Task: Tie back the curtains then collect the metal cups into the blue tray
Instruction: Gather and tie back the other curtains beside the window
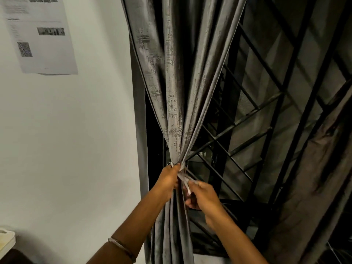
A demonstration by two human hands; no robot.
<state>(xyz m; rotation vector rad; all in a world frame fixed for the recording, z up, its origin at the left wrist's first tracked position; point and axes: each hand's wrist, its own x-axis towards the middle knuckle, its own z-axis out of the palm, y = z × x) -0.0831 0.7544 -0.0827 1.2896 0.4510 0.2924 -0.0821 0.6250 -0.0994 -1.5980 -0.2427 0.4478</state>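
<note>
A grey textured curtain (171, 82) hangs beside the window, gathered into a tight bunch at waist height. My left hand (168, 179) grips the gathered bunch from the left. My right hand (202, 195) pinches the pale tie-back strip (185, 181), which wraps around the bunch and runs down to my fingers. A second, darker curtain (314, 178) hangs at the right edge. No metal cups or blue tray are in view.
A black metal window grille (257, 121) with diagonal bars stands behind the curtain. A white wall (76, 140) fills the left, with a printed paper sheet (42, 35) taped high up. A pale object (6, 241) pokes in at the lower left.
</note>
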